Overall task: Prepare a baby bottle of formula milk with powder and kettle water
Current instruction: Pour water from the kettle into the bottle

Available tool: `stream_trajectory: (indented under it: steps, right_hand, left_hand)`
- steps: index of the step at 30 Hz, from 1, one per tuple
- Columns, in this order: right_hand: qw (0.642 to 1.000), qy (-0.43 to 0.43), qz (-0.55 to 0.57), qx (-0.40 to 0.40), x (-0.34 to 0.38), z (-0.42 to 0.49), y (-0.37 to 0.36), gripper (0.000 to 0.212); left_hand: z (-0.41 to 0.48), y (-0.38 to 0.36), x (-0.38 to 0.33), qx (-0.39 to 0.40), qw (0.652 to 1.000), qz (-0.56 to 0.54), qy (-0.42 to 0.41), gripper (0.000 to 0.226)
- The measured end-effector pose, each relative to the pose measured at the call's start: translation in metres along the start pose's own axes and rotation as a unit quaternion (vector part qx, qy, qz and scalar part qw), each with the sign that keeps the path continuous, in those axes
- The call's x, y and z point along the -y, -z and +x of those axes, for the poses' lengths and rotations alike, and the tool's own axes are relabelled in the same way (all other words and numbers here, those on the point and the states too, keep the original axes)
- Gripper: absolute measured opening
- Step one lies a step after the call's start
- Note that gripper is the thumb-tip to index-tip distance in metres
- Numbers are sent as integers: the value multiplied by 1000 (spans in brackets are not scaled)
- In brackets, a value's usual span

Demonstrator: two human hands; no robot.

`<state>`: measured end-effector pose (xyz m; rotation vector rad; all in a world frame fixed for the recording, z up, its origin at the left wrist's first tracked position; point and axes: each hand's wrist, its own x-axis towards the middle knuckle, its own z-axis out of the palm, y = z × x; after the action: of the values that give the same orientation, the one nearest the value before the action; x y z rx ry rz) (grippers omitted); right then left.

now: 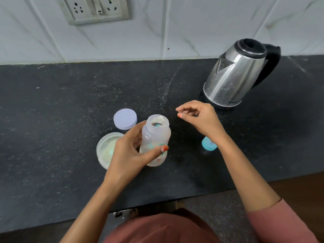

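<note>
A clear baby bottle [156, 137] with no cap stands on the dark counter, white powder clinging inside its neck. My left hand [129, 151] grips it around the body. To its right my right hand [196, 118] hovers above the counter with the fingers loosely curled and nothing in them. A steel kettle [233, 74] with a black lid and handle sits on its base at the back right. An open tub of white powder [105, 149] with a teal scoop inside lies left of the bottle, partly hidden by my left hand. Its pale lilac lid [124, 118] rests behind it.
A blue teat cap [207, 145] stands on the counter [61, 111] under my right wrist. A wall socket plate [95, 8] is on the white tiled wall at the back left. The counter's front edge runs just before my body.
</note>
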<state>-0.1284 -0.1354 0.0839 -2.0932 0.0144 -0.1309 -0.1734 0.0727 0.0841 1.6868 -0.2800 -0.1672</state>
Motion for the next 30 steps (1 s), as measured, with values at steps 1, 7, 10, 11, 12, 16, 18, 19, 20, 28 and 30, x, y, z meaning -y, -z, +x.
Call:
stream_trajectory:
  steps: [1, 7, 10, 11, 12, 16, 18, 19, 20, 28, 30]
  right_hand:
    - [1000, -2, 7, -6, -6, 2, 12, 18]
    - [996, -12, 48, -70, -40, 21, 92, 23]
    - [992, -6, 47, -117, -60, 33, 126, 23]
    - [990, -7, 49, -129, -67, 36, 135, 23]
    - [988, -8, 54, -141, -72, 40, 143, 22]
    - [973, -1, 94, -209, -93, 56, 174, 21]
    - [959, 10, 97, -265, -103, 67, 191, 20]
    - [950, 15, 100, -295, -107, 71, 199, 19]
    - [940, 20, 101, -324, -110, 76, 206, 19]
    - [950, 6, 124, -286, -139, 114, 248, 40]
    - [959, 1, 145, -243, -147, 122, 254, 42]
  left_hand:
    - [8, -9, 1, -8, 1000, -3, 1, 58]
    - [56, -68, 4, -44, 999, 4, -3, 60]
    - [75, -95, 5, -69, 998, 1, -6, 57]
    - [80, -103, 4, -77, 997, 1, -4, 55]
    - [85, -111, 2, -83, 997, 1, -2, 54]
    - [103, -136, -2, -117, 993, -2, 6, 56]
    - [112, -146, -5, -130, 991, -3, 6, 61]
    - [116, -150, -6, -132, 991, -1, 5, 62]
    - [120, -153, -7, -130, 991, 2, 3, 63]
    - [151, -160, -16, -115, 993, 18, 0, 60]
    - [157, -158, -14, -114, 993, 20, 4, 64]
